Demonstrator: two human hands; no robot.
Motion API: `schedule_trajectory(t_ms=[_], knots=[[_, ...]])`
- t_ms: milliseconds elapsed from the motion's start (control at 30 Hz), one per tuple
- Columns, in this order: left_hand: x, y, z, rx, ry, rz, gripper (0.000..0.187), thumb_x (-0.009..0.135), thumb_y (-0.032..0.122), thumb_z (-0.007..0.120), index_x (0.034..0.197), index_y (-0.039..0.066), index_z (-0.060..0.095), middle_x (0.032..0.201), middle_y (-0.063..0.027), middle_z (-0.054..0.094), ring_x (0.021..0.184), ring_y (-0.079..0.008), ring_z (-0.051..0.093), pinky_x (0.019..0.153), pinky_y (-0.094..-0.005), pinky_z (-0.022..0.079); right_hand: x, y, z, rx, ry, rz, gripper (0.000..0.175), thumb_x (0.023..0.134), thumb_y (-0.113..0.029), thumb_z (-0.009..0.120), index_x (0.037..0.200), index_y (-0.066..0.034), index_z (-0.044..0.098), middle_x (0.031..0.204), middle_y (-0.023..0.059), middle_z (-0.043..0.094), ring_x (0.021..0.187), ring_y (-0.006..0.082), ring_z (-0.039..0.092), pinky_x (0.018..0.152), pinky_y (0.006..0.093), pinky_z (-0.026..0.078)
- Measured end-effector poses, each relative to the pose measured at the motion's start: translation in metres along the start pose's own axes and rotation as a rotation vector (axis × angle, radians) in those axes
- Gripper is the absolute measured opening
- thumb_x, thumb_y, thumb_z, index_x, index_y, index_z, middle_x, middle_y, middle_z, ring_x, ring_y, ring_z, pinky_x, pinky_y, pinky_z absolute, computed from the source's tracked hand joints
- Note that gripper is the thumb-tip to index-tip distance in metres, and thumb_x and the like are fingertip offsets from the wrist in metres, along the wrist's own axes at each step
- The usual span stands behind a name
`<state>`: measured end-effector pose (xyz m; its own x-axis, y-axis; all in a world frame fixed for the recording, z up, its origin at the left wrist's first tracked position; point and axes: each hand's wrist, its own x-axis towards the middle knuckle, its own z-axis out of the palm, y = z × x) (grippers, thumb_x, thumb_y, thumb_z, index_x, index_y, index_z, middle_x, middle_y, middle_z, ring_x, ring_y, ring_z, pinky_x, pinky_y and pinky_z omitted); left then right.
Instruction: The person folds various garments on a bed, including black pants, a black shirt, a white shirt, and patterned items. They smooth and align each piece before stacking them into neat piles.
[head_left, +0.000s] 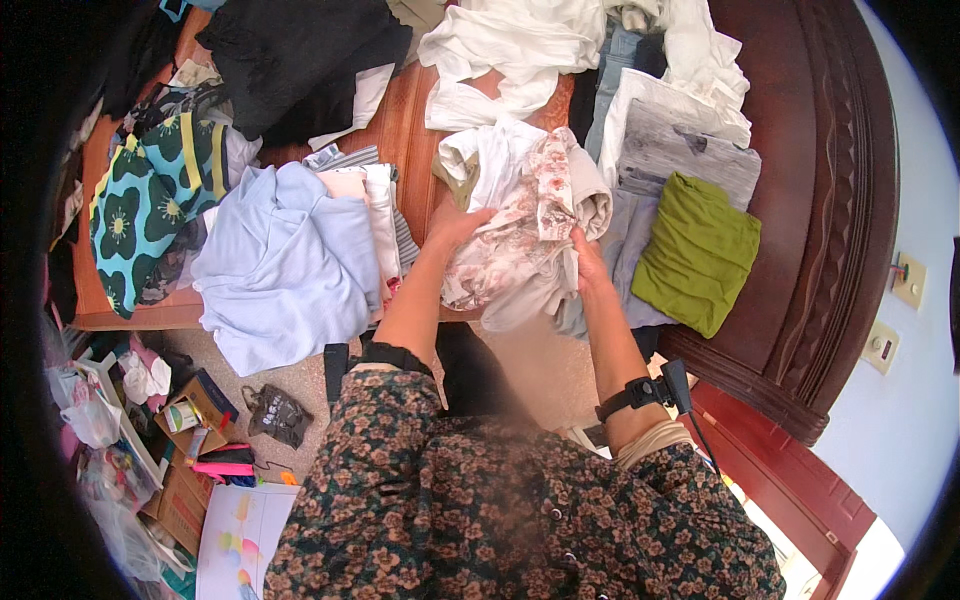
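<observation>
Both hands are on a crumpled floral garment (495, 262) in pale beige and rust-red, at the front edge of the wooden surface. My left hand (459, 225) grips its left side, next to white cloth (502, 154) with an olive-brown edge. My right hand (589, 259) holds the right side, where a rolled beige part (594, 199) bulges up. Some fingertips are hidden in the folds. A light blue garment (289, 255) lies left of my left forearm, hanging over the edge. Right of my right hand sits a folded olive-green cloth (699, 255).
Black (300, 67) and white garments (517, 45) lie farther back. A patterned blue-green cloth (150, 210) is at left. Grey printed cloth (675, 146) lies beside the carved dark wooden headboard (780, 187). Boxes (199, 412) and a black plastic bag (277, 416) stand on the floor at lower left.
</observation>
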<state>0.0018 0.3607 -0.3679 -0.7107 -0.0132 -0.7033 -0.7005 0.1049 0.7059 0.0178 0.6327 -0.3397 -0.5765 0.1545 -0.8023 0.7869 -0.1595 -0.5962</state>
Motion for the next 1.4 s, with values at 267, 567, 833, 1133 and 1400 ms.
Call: schedule_trajectory(t_ms=[267,567,833,1133,1400], knots=[[-0.052,-0.069,-0.012,-1.089,-0.301,-0.370,0.069,0.082,0.031,0.077,0.136,-0.001,0.049,0.127,-0.0168,0.061,0.116,-0.0293,0.059,0.098,-0.0431,0.050,-0.038,-0.002,-0.009,0.440,-0.278,0.211,0.057,0.098,-0.042,0.054,0.142,-0.0067,0.045,0.134,0.0117,0.057,0.118,0.0261,0.059,0.097,0.0412,0.052],[-0.062,-0.081,-0.017,-0.995,-0.210,-0.401,0.068,0.082,0.036,0.076,0.133,-0.001,0.051,0.121,-0.0147,0.065,0.108,-0.0291,0.063,0.097,-0.0423,0.049,-0.059,0.009,0.000,0.302,-0.225,0.164,0.059,0.094,-0.055,0.053,0.130,-0.0074,0.057,0.116,0.0097,0.067,0.100,0.0235,0.067,0.083,0.0385,0.057],[-0.125,-0.023,0.020,0.272,0.642,0.458,0.046,0.082,0.017,0.069,0.119,-0.006,0.054,0.122,-0.0254,0.057,0.116,-0.0411,0.053,0.103,-0.0461,0.039,-0.027,0.045,-0.026,0.305,-0.177,0.098,0.061,0.095,-0.053,0.055,0.135,-0.0073,0.051,0.123,0.0095,0.064,0.104,0.0217,0.065,0.086,0.0380,0.055],[-0.103,0.102,0.141,0.194,-0.023,0.752,0.045,0.087,0.036,0.064,0.122,0.008,0.060,0.122,-0.0186,0.059,0.116,-0.0367,0.054,0.099,-0.0490,0.039,-0.036,0.047,-0.026,0.334,-0.196,0.064,0.059,0.096,-0.048,0.054,0.137,-0.0071,0.049,0.127,0.0087,0.062,0.110,0.0226,0.063,0.091,0.0382,0.052],[-0.106,0.050,0.066,0.190,0.431,0.533,0.042,0.084,0.018,0.064,0.120,-0.001,0.057,0.113,-0.0199,0.060,0.105,-0.0375,0.055,0.095,-0.0481,0.040,-0.045,0.041,-0.027,0.397,-0.144,0.061,0.058,0.096,-0.047,0.054,0.137,-0.0071,0.050,0.127,0.0087,0.062,0.110,0.0232,0.063,0.092,0.0384,0.052]])
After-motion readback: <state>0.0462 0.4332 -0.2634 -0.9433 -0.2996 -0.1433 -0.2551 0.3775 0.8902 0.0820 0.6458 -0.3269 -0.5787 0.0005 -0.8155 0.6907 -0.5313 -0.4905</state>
